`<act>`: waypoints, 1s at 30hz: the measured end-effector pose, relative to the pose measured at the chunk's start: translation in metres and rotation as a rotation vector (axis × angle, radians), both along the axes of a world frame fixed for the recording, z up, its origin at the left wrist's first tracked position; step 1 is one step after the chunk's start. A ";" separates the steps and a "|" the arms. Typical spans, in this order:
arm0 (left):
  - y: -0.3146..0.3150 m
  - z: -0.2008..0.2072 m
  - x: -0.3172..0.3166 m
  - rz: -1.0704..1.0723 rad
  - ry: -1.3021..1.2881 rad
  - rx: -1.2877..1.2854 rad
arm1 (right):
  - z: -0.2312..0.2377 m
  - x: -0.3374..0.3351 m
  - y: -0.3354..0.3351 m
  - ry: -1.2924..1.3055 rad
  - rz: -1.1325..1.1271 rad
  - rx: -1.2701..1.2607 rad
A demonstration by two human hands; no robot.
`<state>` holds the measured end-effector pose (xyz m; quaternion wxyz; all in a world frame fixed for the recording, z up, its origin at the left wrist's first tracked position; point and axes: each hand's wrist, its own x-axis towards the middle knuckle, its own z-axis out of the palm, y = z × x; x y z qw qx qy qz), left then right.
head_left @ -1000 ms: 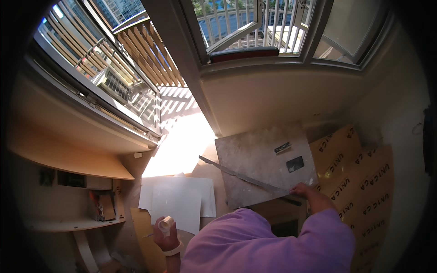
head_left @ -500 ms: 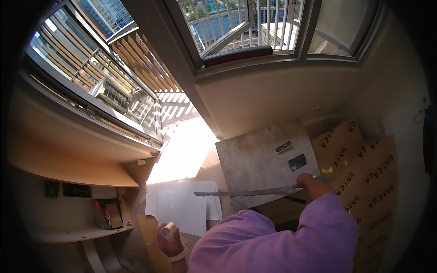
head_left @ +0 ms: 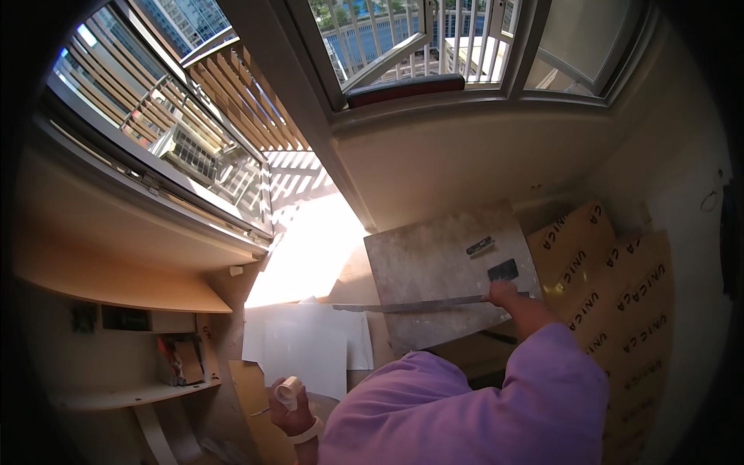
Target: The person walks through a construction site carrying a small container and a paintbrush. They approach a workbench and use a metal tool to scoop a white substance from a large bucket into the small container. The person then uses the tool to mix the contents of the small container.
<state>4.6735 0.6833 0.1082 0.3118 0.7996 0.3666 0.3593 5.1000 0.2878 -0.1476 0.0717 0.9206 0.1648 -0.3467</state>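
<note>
The right hand (head_left: 503, 294) grips a grey strip (head_left: 434, 304) near one end. The strip's long axis runs leftward, its tip ahead of the left hand (head_left: 291, 418), which clasps a pale roll (head_left: 288, 390).

Lilac shirt (head_left: 465, 422) noted amid greys and browns.
Dull grey is recorded on the strip (head_left: 422, 304), mottled grey-brown on the board (head_left: 434, 263), cream on the roll (head_left: 287, 390), plain white on the sheets (head_left: 306, 353); repeated black lettering is seen on brown cardboard (head_left: 616, 341).
</note>
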 end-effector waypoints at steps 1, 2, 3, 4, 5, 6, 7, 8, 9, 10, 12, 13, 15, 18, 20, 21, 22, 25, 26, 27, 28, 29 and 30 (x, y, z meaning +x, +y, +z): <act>-0.003 0.002 0.000 0.001 -0.009 -0.024 | -0.013 0.007 -0.021 0.010 -0.020 0.002; -0.004 0.003 0.000 -0.003 -0.019 -0.053 | -0.036 0.016 -0.044 0.018 -0.045 -0.003; -0.003 -0.001 0.001 -0.008 -0.012 -0.019 | -0.061 0.021 -0.061 0.024 -0.074 -0.009; 0.002 -0.009 0.004 -0.029 -0.005 0.008 | -0.083 0.033 -0.071 0.109 0.219 -0.124; 0.004 -0.016 0.002 -0.064 0.026 0.020 | -0.095 0.040 -0.093 0.232 0.499 -0.242; -0.001 -0.014 -0.003 -0.043 0.016 -0.025 | -0.095 0.038 -0.090 0.353 0.258 -0.012; -0.003 -0.011 0.007 -0.031 0.007 -0.071 | -0.088 0.034 -0.090 0.477 0.007 0.214; -0.007 -0.011 0.009 -0.001 -0.005 -0.116 | -0.085 0.028 -0.083 0.569 -0.340 0.333; -0.013 -0.009 0.000 0.025 0.037 -0.083 | -0.047 0.021 -0.043 0.514 -0.301 0.290; -0.008 -0.012 -0.002 0.009 0.044 -0.075 | -0.040 0.025 -0.045 0.487 -0.265 0.201; -0.017 -0.006 -0.015 0.023 0.079 -0.010 | 0.015 0.015 -0.006 0.196 -0.114 -0.043; -0.014 -0.003 -0.008 -0.020 0.090 0.019 | 0.010 0.012 -0.014 0.111 -0.162 -0.033; -0.009 -0.002 -0.009 -0.068 0.158 0.085 | -0.009 0.007 -0.028 -0.057 -0.235 -0.013; -0.003 -0.001 -0.005 -0.093 0.152 0.038 | -0.068 0.016 -0.058 0.088 -0.178 -0.053; -0.007 -0.003 -0.009 -0.069 0.126 -0.009 | -0.069 0.017 -0.054 0.056 -0.218 -0.086; -0.011 -0.005 -0.011 -0.050 0.114 -0.033 | -0.066 0.018 -0.048 0.039 -0.232 -0.102; -0.013 -0.002 -0.009 -0.062 0.133 -0.027 | -0.052 0.018 -0.041 0.042 -0.273 -0.110; -0.012 0.004 -0.003 -0.111 0.146 -0.030 | -0.022 0.012 -0.037 0.020 -0.391 -0.117; -0.014 0.005 -0.003 -0.106 0.140 -0.055 | -0.032 0.012 -0.038 0.009 -0.395 -0.117; -0.016 0.006 -0.001 -0.103 0.135 -0.080 | -0.038 0.012 -0.039 -0.001 -0.401 -0.118; -0.017 0.006 -0.004 -0.092 0.136 -0.080 | -0.039 0.014 -0.035 -0.006 -0.392 -0.130; -0.019 0.006 -0.006 -0.083 0.137 -0.079 | -0.040 0.016 -0.031 -0.011 -0.386 -0.142; -0.019 0.006 -0.007 -0.076 0.138 -0.078 | -0.041 0.017 -0.028 -0.017 -0.381 -0.153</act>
